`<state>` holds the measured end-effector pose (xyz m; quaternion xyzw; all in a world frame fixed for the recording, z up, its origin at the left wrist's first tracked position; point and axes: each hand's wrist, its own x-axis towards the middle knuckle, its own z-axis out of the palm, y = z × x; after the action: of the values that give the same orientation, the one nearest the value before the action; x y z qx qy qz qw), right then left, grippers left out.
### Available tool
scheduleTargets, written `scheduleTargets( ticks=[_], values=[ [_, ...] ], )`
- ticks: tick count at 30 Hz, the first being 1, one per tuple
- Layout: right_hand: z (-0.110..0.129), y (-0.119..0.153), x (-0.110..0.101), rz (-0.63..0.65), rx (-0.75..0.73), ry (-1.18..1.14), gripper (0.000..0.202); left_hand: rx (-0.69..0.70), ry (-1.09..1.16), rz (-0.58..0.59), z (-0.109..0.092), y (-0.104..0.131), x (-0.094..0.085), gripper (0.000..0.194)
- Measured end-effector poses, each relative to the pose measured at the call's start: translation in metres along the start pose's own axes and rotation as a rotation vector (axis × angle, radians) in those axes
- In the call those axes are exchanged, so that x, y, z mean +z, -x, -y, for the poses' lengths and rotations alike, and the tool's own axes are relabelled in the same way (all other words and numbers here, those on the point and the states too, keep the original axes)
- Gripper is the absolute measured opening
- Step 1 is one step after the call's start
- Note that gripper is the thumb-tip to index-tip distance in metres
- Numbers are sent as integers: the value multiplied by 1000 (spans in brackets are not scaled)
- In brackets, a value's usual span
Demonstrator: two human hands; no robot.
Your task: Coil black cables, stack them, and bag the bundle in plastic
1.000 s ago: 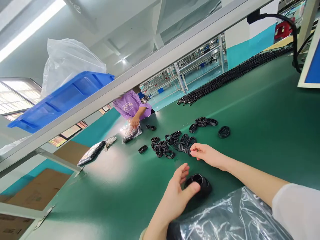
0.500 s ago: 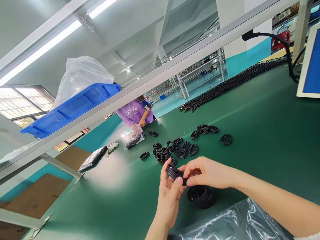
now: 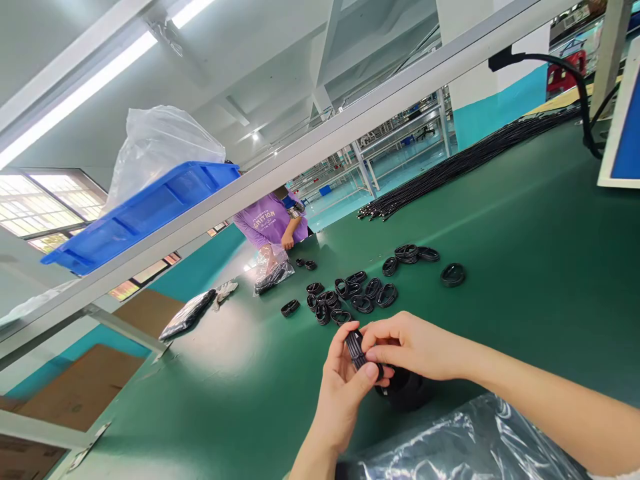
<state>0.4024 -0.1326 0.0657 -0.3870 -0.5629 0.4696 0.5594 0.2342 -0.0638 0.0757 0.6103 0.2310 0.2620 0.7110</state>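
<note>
Both of my hands hold one small black coiled cable bundle (image 3: 358,349) just above the green table (image 3: 525,220). My left hand (image 3: 344,390) grips it from below with thumb and fingers, while my right hand (image 3: 410,345) pinches it from the right. Right under my hands sits a black stack of coils (image 3: 407,392). Several more black coils (image 3: 350,293) lie scattered on the table beyond my hands, and one lone coil (image 3: 453,274) rests to the right.
A clear plastic bag (image 3: 465,443) lies at the near edge. A person in a purple shirt (image 3: 270,223) handles a plastic bag (image 3: 273,273) at the table's far end. Long black cables (image 3: 465,160) lie at the back right. A blue bin (image 3: 145,207) sits on an overhead rail.
My right hand picked a coil from the scattered pile and brought it to my left hand. Both hands now hold it, turned more upright and closer over the black stack.
</note>
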Motion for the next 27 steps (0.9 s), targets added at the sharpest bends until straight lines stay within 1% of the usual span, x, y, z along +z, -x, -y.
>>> scheduleTargets(
  ticks=[2, 4, 6, 8, 10, 14, 16, 19, 21, 23, 27],
  values=[
    [2, 1, 0, 67, -12, -160, 20, -19, 12, 28, -1, 0, -2, 62],
    [3, 1, 1, 120, -16, -271, 24, -38, 35, 52, -2, 1, -4, 63],
    [4, 2, 0, 140, -31, -292, 27, -51, 66, 49, -3, 0, -6, 63],
    [5, 1, -1, 118, -51, -238, 29, -66, 105, 55, -3, -1, -10, 60],
    [5, 1, -1, 56, -63, -83, 28, -78, 145, 77, -4, -2, -13, 58],
    [5, 2, -1, -122, -98, 365, 21, -73, 204, 88, -5, -3, -18, 54],
    [3, 3, 1, -193, -188, 592, 22, -66, 222, 85, -6, -3, -19, 52],
    [-5, 3, 4, -278, -396, 998, 28, -56, 236, 89, -7, -3, -18, 50],
    [-12, 2, 7, -340, -485, 1203, 32, -39, 238, 94, -8, -2, -16, 50],
    [-19, 2, 12, -387, -487, 1283, 32, -17, 238, 91, -9, -1, -14, 50],
    [-26, 2, 21, -431, -400, 1272, 28, 13, 247, 85, -7, 2, -12, 53]
  ],
)
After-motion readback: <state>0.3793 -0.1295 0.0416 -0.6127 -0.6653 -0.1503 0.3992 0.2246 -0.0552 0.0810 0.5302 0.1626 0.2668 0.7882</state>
